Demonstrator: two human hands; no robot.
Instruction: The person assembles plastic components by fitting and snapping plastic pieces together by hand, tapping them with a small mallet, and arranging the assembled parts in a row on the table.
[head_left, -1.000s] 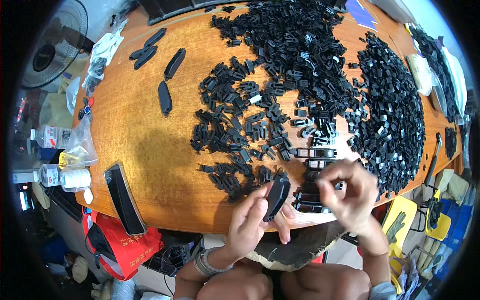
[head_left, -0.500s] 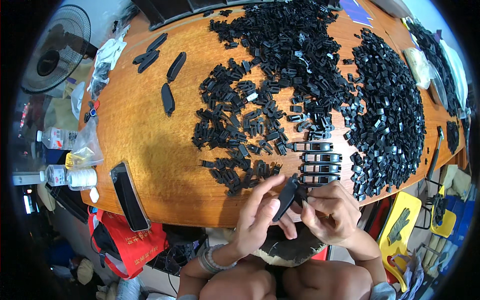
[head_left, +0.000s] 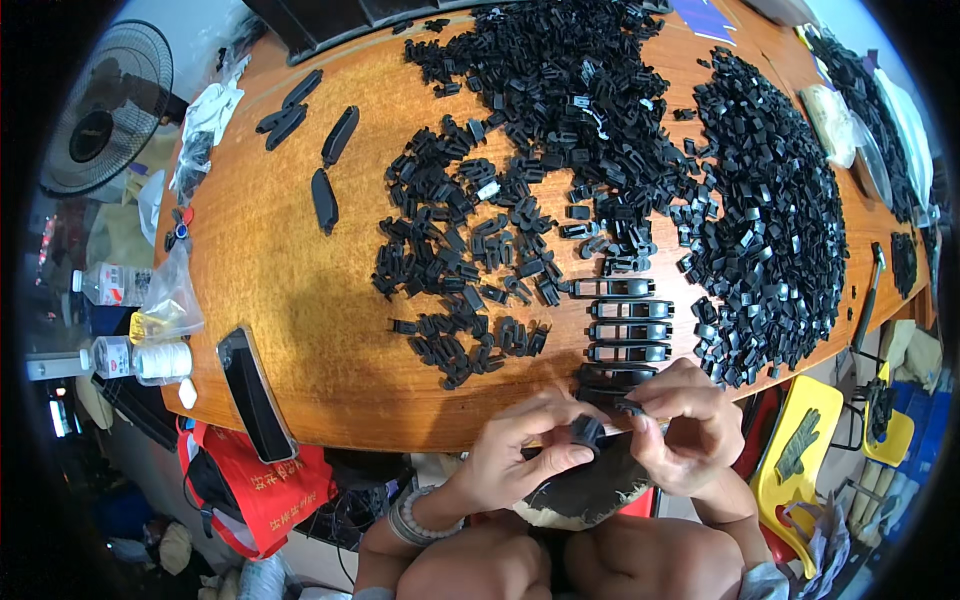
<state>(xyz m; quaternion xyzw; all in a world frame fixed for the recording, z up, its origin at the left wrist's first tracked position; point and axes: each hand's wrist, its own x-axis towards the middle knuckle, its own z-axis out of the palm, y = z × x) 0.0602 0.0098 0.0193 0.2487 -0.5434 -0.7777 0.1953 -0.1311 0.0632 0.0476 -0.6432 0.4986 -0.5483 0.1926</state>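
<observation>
My left hand (head_left: 520,445) is closed around a long black plastic piece (head_left: 587,432), seen nearly end-on between thumb and fingers. Close beside it, my right hand (head_left: 692,425) pinches a small black plastic clip (head_left: 630,407), partly covered by the fingertips. Both hands are just over the table's near edge. Beyond them, several black open-framed plastic pieces (head_left: 630,331) lie in a neat row, the nearest partly hidden by my fingers. Small black clips (head_left: 440,250) are scattered to the left of that row, and a heap of small black plastic parts (head_left: 770,230) lies to its right.
Long black pieces (head_left: 325,200) lie at the table's left, with a phone (head_left: 257,393) near the front left edge. A larger pile of black clips (head_left: 560,80) is at the back. Bottles (head_left: 112,284), a fan (head_left: 105,110) and a yellow chair (head_left: 800,440) flank the table.
My left hand has turned the long black piece from a slanted side view to nearly end-on. My right hand has moved slightly right, and a small clip now shows in its fingertips.
</observation>
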